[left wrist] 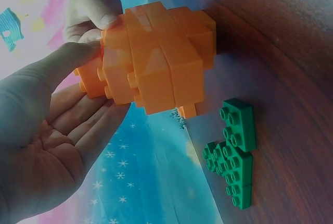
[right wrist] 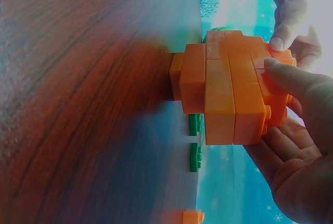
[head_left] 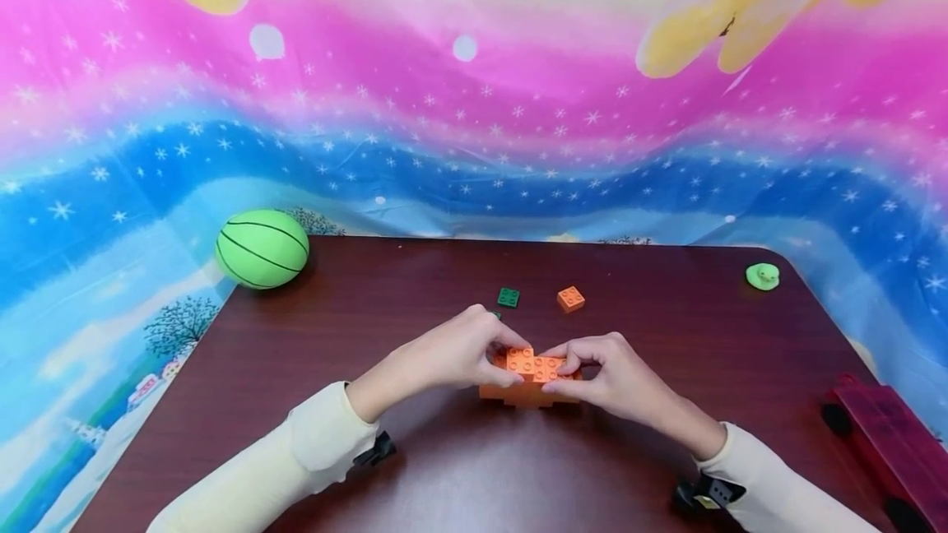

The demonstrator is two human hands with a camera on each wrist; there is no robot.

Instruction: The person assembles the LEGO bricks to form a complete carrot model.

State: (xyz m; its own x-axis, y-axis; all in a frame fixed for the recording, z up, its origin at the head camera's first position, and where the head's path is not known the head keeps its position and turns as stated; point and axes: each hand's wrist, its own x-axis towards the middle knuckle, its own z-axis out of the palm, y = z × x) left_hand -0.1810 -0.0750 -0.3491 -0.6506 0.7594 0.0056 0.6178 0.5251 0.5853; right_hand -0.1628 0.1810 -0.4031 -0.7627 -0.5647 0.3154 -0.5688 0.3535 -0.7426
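A stepped block of stacked orange toy bricks (head_left: 529,393) stands on the dark wooden table, narrower at its base than in its middle. With thumb and fingers, my left hand (head_left: 470,352) pinches a small orange brick (head_left: 521,362) at the top of the stack. My right hand (head_left: 611,373) grips the upper orange layer on the right side, its thumb (right wrist: 294,78) on the near face and its fingers behind. In the left wrist view both thumbs lie close together along the stack's upper part (left wrist: 117,57).
Beyond the hands lie green bricks (left wrist: 239,125), partly hidden in the head view, and a loose orange brick (head_left: 570,298). A green ball (head_left: 262,249) sits at the back left, a green toy duck (head_left: 763,275) at the back right, a red wheeled toy (head_left: 889,442) at the right edge.
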